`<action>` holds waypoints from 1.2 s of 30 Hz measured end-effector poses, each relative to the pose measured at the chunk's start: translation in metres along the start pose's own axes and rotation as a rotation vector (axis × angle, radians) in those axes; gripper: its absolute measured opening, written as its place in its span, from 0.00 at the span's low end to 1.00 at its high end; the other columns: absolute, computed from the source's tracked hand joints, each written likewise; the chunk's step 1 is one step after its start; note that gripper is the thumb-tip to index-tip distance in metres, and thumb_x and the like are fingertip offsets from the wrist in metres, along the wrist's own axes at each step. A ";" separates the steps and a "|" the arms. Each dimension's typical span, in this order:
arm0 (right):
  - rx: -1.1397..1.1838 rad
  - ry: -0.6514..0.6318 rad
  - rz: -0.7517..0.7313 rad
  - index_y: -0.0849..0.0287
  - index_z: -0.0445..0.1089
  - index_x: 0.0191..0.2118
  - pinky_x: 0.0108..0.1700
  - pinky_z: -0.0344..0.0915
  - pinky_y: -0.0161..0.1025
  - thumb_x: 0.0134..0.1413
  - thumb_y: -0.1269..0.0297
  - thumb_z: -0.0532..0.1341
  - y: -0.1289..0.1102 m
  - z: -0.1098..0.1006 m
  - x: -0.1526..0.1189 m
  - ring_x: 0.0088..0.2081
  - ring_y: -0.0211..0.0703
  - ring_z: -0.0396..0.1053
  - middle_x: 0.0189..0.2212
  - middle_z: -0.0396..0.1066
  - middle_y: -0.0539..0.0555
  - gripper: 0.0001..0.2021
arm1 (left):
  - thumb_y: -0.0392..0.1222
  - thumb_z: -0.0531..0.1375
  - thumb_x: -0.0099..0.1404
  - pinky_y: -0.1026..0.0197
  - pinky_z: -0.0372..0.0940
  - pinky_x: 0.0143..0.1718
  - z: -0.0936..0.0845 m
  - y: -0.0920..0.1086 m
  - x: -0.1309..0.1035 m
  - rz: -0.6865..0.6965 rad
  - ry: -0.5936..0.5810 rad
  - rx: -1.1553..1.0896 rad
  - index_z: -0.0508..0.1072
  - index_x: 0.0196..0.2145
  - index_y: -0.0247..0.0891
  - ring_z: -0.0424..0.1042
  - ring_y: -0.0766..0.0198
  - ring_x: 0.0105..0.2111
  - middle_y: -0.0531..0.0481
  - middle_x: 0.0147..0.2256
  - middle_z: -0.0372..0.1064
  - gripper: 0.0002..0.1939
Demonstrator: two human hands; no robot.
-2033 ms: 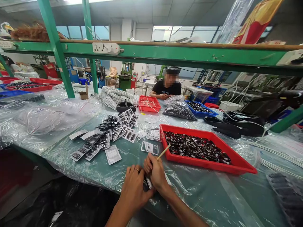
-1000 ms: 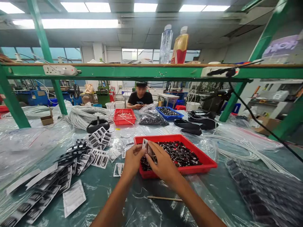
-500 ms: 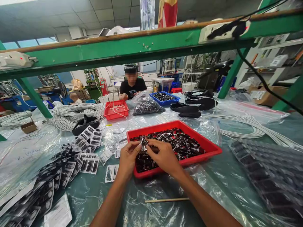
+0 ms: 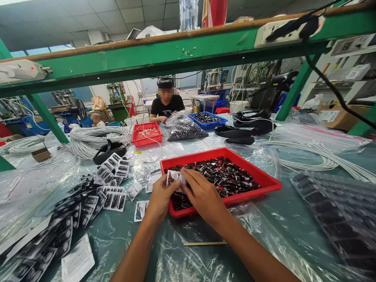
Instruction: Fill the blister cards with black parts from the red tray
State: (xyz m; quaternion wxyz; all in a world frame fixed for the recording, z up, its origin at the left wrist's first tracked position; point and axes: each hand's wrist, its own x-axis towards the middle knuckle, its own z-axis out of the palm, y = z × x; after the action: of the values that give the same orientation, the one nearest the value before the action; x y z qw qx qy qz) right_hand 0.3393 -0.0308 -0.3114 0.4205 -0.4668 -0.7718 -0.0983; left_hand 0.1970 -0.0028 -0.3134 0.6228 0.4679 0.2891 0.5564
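Observation:
Over the left part of a red tray (image 4: pixel 268 188), both my hands meet at a small white printed packet (image 4: pixel 174 177). My left hand (image 4: pixel 160 196) pinches the packet between thumb and fingers. From the other side, the fingers of my right hand (image 4: pixel 202 196) are closed on its right edge, hiding part of it. Many small black shiny pieces (image 4: pixel 223 172) fill the tray beneath. To the left of my hands lie several clear-fronted packets with black parts inside, one (image 4: pixel 141 210) close to my left wrist.
A heap of black-filled packets (image 4: pixel 63 235) spreads along the left. A thin stick (image 4: pixel 205 243) lies in front of the tray. Bagged black items (image 4: pixel 326 219) are at right, cable coils (image 4: pixel 96 141) at back left. A person (image 4: pixel 167 103) sits opposite, beneath a green crossbeam (image 4: pixel 141 58).
The packet in my hands has turned from a dark, shiny side to its white printed side. My right fingers lie straighter along its edge. The view has shifted slightly.

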 end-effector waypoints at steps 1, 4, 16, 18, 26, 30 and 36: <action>-0.019 0.002 -0.008 0.61 0.64 0.61 0.60 0.65 0.54 0.68 0.68 0.51 0.000 0.000 0.000 0.58 0.54 0.66 0.55 0.71 0.63 0.19 | 0.49 0.72 0.52 0.59 0.65 0.44 -0.001 -0.001 0.000 0.007 -0.004 0.010 0.77 0.39 0.35 0.73 0.60 0.37 0.47 0.37 0.77 0.19; -0.008 -0.040 -0.010 0.62 0.62 0.62 0.63 0.60 0.58 0.65 0.66 0.57 0.000 0.003 -0.002 0.63 0.58 0.60 0.60 0.66 0.64 0.22 | 0.50 0.70 0.54 0.60 0.65 0.41 -0.005 -0.006 0.001 0.047 0.031 0.030 0.77 0.38 0.37 0.73 0.61 0.35 0.49 0.36 0.77 0.18; 0.423 -0.190 0.269 0.57 0.71 0.51 0.51 0.70 0.49 0.63 0.62 0.57 0.012 -0.014 0.008 0.49 0.53 0.75 0.47 0.77 0.58 0.13 | 0.47 0.69 0.56 0.61 0.63 0.40 -0.009 0.006 0.000 0.165 0.082 0.288 0.77 0.36 0.38 0.71 0.60 0.36 0.50 0.33 0.75 0.12; 0.332 -0.167 0.322 0.59 0.73 0.50 0.51 0.70 0.51 0.65 0.63 0.54 0.018 -0.019 0.010 0.47 0.54 0.76 0.44 0.78 0.58 0.14 | 0.47 0.68 0.56 0.62 0.62 0.39 -0.015 0.006 0.002 0.164 0.135 0.293 0.76 0.34 0.38 0.69 0.62 0.33 0.52 0.31 0.73 0.11; 0.212 -0.130 0.047 0.59 0.58 0.66 0.65 0.58 0.52 0.62 0.65 0.59 0.010 -0.002 -0.001 0.63 0.53 0.59 0.63 0.61 0.62 0.28 | 0.52 0.67 0.57 0.60 0.65 0.40 -0.010 0.006 0.001 0.049 0.087 0.050 0.71 0.43 0.38 0.72 0.63 0.35 0.49 0.37 0.73 0.21; 0.191 -0.138 0.023 0.59 0.55 0.67 0.66 0.58 0.52 0.62 0.72 0.55 0.005 0.007 -0.008 0.64 0.52 0.58 0.64 0.60 0.62 0.29 | 0.44 0.72 0.50 0.62 0.65 0.40 -0.005 0.008 -0.003 0.022 0.069 -0.039 0.72 0.43 0.37 0.71 0.66 0.33 0.52 0.35 0.72 0.24; 0.228 -0.177 0.076 0.67 0.51 0.68 0.66 0.57 0.52 0.64 0.59 0.57 0.000 0.011 -0.010 0.66 0.55 0.55 0.66 0.54 0.68 0.31 | 0.40 0.72 0.49 0.62 0.66 0.39 -0.009 0.005 -0.003 0.031 0.113 0.046 0.73 0.40 0.36 0.72 0.65 0.33 0.52 0.34 0.74 0.21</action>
State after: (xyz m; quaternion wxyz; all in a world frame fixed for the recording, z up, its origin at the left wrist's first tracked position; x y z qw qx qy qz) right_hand 0.3353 -0.0316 -0.3254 0.4043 -0.4519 -0.7937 0.0475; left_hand 0.1862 -0.0033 -0.3125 0.5859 0.4545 0.3290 0.5847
